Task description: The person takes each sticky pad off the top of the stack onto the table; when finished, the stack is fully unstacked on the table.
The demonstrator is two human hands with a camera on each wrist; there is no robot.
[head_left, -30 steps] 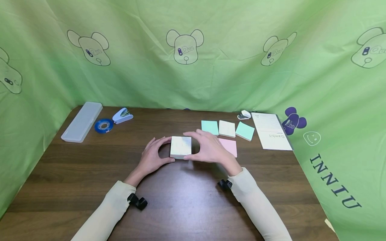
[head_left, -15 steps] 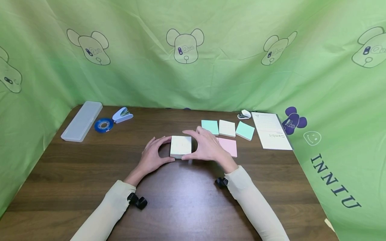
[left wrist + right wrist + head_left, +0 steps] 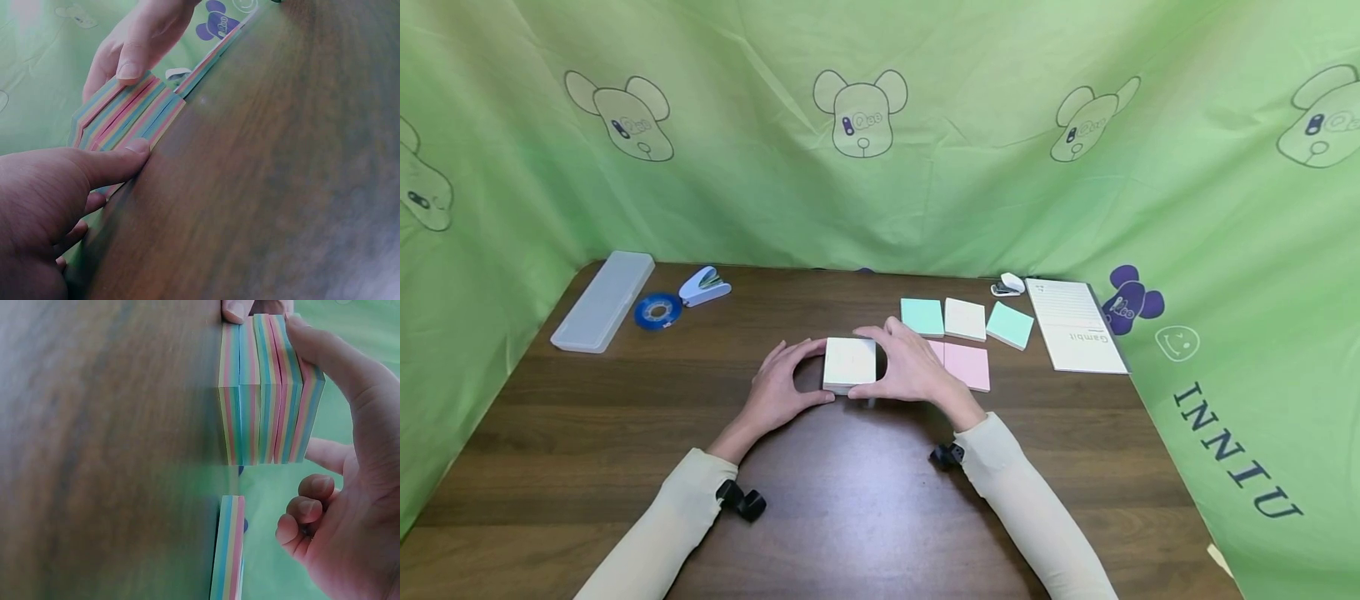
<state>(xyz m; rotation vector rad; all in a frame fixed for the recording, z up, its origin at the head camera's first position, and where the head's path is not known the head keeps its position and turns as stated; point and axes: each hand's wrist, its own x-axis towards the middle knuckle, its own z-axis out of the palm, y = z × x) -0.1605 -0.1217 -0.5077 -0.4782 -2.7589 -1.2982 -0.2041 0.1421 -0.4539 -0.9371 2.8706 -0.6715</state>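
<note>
Head view is showing me bracketing the pad stack (image 3: 850, 364) at mid-worktop (image 3: 625, 433): my left hand (image 3: 778, 390) is pinching its left side, thumb on the near corner, and my right hand (image 3: 910, 371) is grasping its right side, thumb near, fingers over the far edge. I am holding from both sides so the loose layers are squaring up; the right wrist view is showing them slightly stepped. Single pads, green (image 3: 922, 316), cream (image 3: 965, 319) and pink (image 3: 967, 366), are lying just right, within reach.

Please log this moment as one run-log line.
left hand: grips note stack | right hand: grips it | stack: on table
</note>
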